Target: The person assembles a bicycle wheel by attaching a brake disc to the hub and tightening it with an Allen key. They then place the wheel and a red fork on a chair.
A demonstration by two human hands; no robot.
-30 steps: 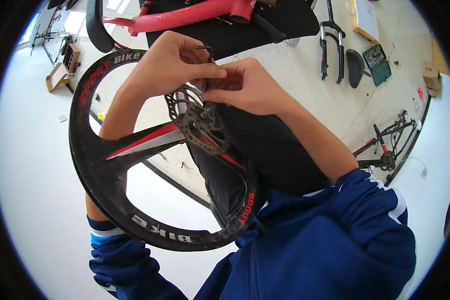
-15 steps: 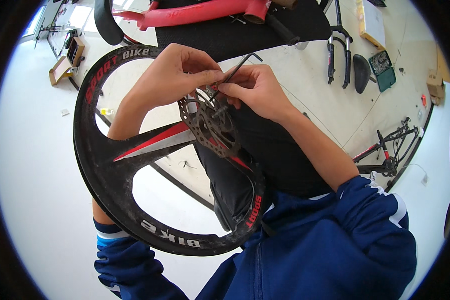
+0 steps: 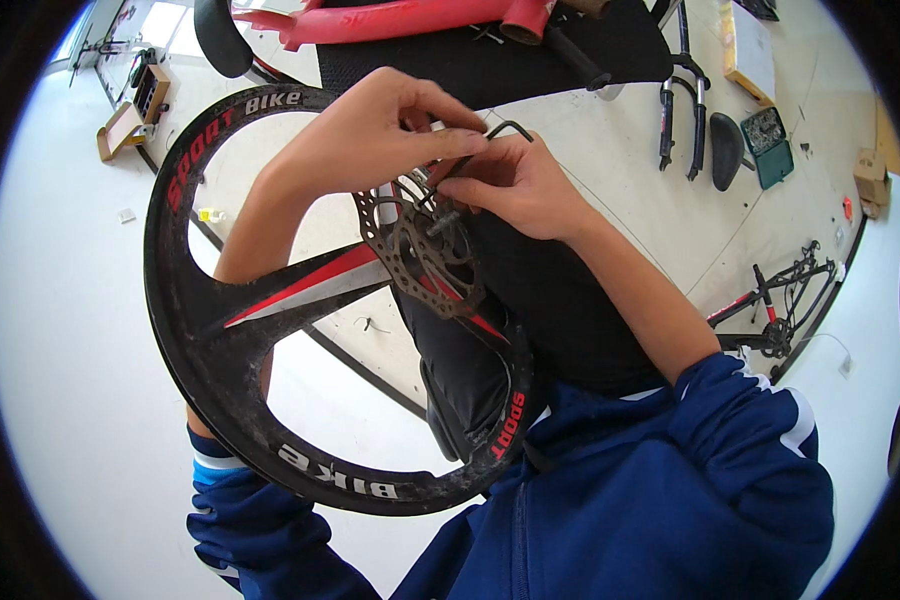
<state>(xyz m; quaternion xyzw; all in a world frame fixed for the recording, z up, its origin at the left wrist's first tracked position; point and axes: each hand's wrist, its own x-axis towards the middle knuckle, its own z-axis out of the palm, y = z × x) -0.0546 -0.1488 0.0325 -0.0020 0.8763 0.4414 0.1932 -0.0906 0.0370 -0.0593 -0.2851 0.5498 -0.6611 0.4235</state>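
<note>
A black three-spoke bicycle wheel with red and silver accents leans over my lap, its disc brake rotor facing up. An L-shaped hex key slants down to the rotor's hub; where its tip meets the bolts is hard to make out. My left hand reaches around behind the wheel's rim and pinches the key's upper part between thumb and fingers. Lower on the shaft, just above the rotor, my right hand is closed around the key. A threaded axle end sticks out of the hub.
Ahead, a red bike frame lies on a black-topped surface beside a dark saddle. On the floor at right are a suspension fork, another saddle, a green tool case and a black bike frame.
My left hand has shifted slightly up and right along the hex key. The key's bent end has turned a little. The wheel stays almost in place.
</note>
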